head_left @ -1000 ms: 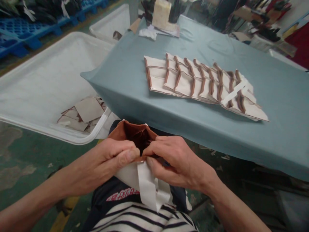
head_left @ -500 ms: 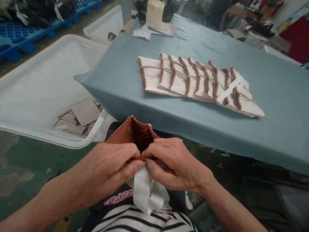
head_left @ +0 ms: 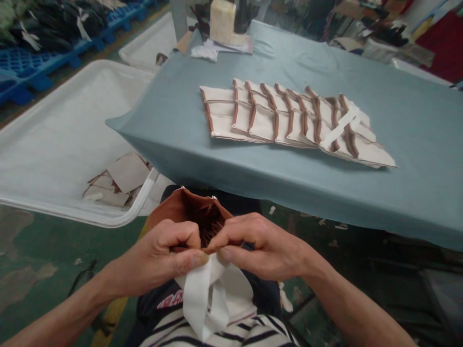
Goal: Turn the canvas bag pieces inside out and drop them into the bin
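A fabric pouch (head_left: pixel 164 210), reddish brown on the inside and off-white outside, lies over my lap with its mouth gaping toward the table. My left hand (head_left: pixel 170 255) pinches its near rim between thumb and bent fingers. Close beside it, my right hand (head_left: pixel 249 246) grips the same rim, thumb below and forefinger above. From under the thumbs hangs a looped white strip (head_left: pixel 197 299) against the pouch's pale outer side. The fingers hide part of the rim.
On the blue-covered table (head_left: pixel 253 168) ahead lies an overlapping row of off-white pieces (head_left: pixel 262 118) with brown edges. A white bin (head_left: pixel 104 91) at the left contains flat pale pieces (head_left: pixel 128 173). Farther back stand a yellowish block (head_left: pixel 222 21) and blue pallets (head_left: pixel 32 62).
Both hands keep hold of the rim, and the left has shifted slightly left, showing more rim between them. The pouch mouth sits lower and wider; the white strip hangs lower.
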`<state>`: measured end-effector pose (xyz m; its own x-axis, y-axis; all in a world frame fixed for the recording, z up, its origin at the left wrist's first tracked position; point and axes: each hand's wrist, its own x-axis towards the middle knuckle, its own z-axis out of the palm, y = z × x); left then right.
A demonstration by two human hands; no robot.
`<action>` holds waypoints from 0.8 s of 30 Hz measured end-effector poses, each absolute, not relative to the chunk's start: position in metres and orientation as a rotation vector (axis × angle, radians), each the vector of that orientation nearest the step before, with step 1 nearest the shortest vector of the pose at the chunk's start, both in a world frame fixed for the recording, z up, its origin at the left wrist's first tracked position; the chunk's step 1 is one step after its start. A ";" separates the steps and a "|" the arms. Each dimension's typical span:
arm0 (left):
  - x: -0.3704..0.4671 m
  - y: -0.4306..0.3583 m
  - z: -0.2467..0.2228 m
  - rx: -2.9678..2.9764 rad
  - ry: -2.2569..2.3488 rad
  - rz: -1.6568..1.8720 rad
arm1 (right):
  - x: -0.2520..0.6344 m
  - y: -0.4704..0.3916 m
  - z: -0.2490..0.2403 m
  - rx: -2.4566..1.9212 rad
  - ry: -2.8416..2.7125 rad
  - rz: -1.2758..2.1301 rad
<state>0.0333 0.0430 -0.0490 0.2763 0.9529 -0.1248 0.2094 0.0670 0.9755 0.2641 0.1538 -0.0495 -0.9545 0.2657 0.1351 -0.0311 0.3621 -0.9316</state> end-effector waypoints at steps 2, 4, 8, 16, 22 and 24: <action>0.031 0.042 -0.048 1.533 1.243 0.755 | 0.266 0.152 -0.041 -0.204 -2.513 1.398; 0.029 0.042 -0.045 1.682 1.293 0.667 | 0.266 0.150 -0.032 -0.219 -2.639 1.180; 0.035 0.039 -0.038 2.001 1.366 0.690 | 0.265 0.147 -0.021 -0.229 -2.790 0.914; 0.037 0.011 -0.043 1.934 1.408 0.816 | 0.262 0.171 -0.057 -0.232 -2.628 0.884; 0.012 -0.003 -0.050 1.950 1.464 0.881 | 0.253 0.183 -0.087 -0.159 -2.443 0.957; 0.003 -0.002 -0.052 2.052 1.484 0.941 | 0.250 0.181 -0.081 -0.151 -2.407 1.016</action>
<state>0.0030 -0.0021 -0.0522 0.1944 0.9431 0.2698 0.6463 -0.3300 0.6880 0.2504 0.1806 -0.0814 -0.8596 0.2932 0.4185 -0.0954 0.7125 -0.6952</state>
